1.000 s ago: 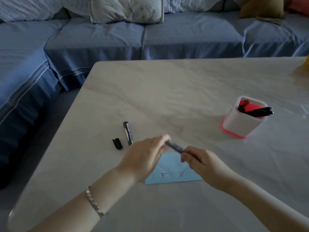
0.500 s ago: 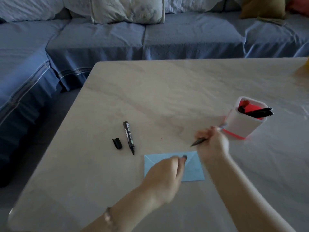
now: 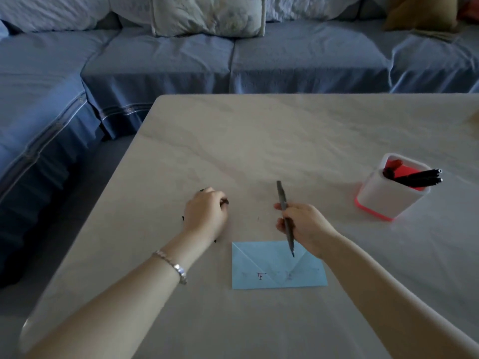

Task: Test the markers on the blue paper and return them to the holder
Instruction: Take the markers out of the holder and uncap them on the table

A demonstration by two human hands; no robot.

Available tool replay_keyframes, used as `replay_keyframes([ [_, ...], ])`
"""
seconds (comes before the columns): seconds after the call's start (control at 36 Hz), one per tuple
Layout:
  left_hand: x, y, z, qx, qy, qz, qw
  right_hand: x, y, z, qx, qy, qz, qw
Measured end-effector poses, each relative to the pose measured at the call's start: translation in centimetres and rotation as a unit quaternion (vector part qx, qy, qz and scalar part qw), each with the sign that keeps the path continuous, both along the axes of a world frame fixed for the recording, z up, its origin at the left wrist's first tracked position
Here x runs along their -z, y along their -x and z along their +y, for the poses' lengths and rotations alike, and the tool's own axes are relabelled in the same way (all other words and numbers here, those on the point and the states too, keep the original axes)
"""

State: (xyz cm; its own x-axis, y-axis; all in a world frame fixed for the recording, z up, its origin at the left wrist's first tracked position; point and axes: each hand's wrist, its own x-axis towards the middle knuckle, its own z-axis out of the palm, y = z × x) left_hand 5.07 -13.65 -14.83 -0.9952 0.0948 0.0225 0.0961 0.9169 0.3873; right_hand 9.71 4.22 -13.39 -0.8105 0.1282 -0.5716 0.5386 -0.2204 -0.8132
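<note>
from here the left hand (image 3: 206, 213) pretty much covers the black marker (image 3: 204, 189) so only dark bits poke out, the right hand (image 3: 305, 226) hides the grey marker (image 3: 281, 193)'s middle, the holder (image 3: 383, 200) swallows most of its markers (image 3: 420, 177), and the scribbles on the blue paper (image 3: 259, 265) are too tiny to read

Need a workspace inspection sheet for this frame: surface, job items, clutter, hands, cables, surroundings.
surface: pale marbled table, dimly lit.
job's things: blue paper flat near the front edge, small marks on it, one red; white holder with red base upright at right, black markers leaning in it; dark marker parts peek from under the left hand.
clutter: nothing seen.
grippers: right hand holds an uncapped marker, tip over the paper; left hand curled over the dark parts, grip unclear.
cables: nothing seen.
surroundings: blue sofa behind the table, pale cushion on it.
</note>
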Motion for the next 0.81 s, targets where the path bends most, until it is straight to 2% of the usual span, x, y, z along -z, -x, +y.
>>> replay_keyframes([
  [0.08,0.6,0.7,0.0,0.003,0.047,-0.01,0.999,0.5,1.6,-1.0,-0.026,-0.047,0.003,0.999],
  [0.14,1.1,0.6,0.0,0.009,0.07,-0.012,0.997,1.3,3.1,-1.9,-0.045,-0.111,-0.001,0.993],
  [0.22,1.8,0.3,0.0,0.021,0.096,0.0,0.995,2.1,4.9,-3.3,-0.118,-0.247,0.014,0.962],
  [0.28,2.0,0.1,-0.1,0.025,0.088,0.006,0.996,2.2,5.5,-4.5,-0.165,-0.293,0.025,0.941],
  [0.39,1.7,-0.3,-0.3,0.025,0.03,0.021,0.999,2.7,6.2,-5.9,-0.191,-0.318,0.041,0.928],
  [0.5,0.6,-0.7,-0.5,0.024,0.028,0.027,0.999,3.2,5.4,-4.9,-0.163,-0.327,0.057,0.929],
  [0.58,0.1,-1.6,0.0,0.037,-0.008,0.043,0.998,3.0,3.4,-2.4,-0.157,-0.35,0.089,0.919],
  [0.69,0.7,-3.6,2.1,0.161,-0.055,0.064,0.983,1.6,-0.1,2.7,-0.157,-0.415,0.124,0.887],
  [0.81,1.8,-5.9,5.6,0.31,-0.005,0.076,0.948,-1.3,-2.8,8.3,-0.088,-0.49,0.155,0.853],
])
